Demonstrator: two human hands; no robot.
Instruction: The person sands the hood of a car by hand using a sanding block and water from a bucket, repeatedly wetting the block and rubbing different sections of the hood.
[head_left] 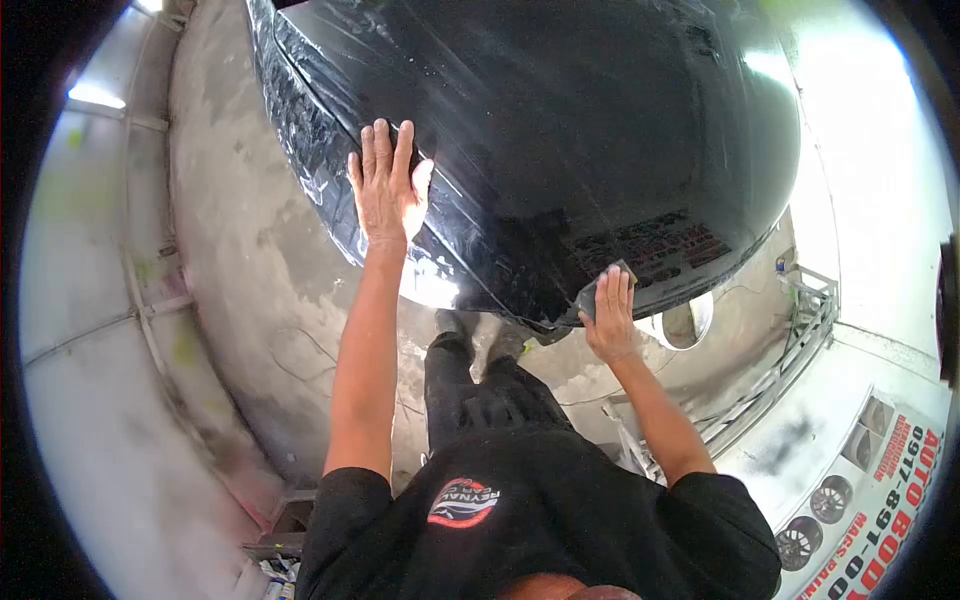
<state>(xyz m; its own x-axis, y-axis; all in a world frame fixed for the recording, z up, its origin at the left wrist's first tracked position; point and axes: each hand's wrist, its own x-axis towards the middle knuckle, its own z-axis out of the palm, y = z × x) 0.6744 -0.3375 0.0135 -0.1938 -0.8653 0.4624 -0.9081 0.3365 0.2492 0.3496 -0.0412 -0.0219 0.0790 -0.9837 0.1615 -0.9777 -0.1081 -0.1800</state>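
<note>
A glossy black car panel [580, 120], wet in places, spreads out before me. Wrinkled black plastic sheeting [300, 130] covers its left side. My left hand [385, 190] lies flat at the border of the sheeting, fingers stretched out and holding nothing. Near the panel's front edge, my right hand [612, 318] presses a piece of dark grey sandpaper [587, 299] against the surface. Its fingers lie over the sandpaper and hide most of it; whether a block is inside cannot be told. Streaky wet marks [670, 245] show just beyond that hand.
Stained concrete floor [230, 200] surrounds the car, with a thin cable [300, 375] on it. Metal framing [770, 385] stands at the right, by a printed banner [870, 500]. A white rounded object [700, 325] sits partly hidden below the panel edge. Pale sheeting [80, 300] hangs at left.
</note>
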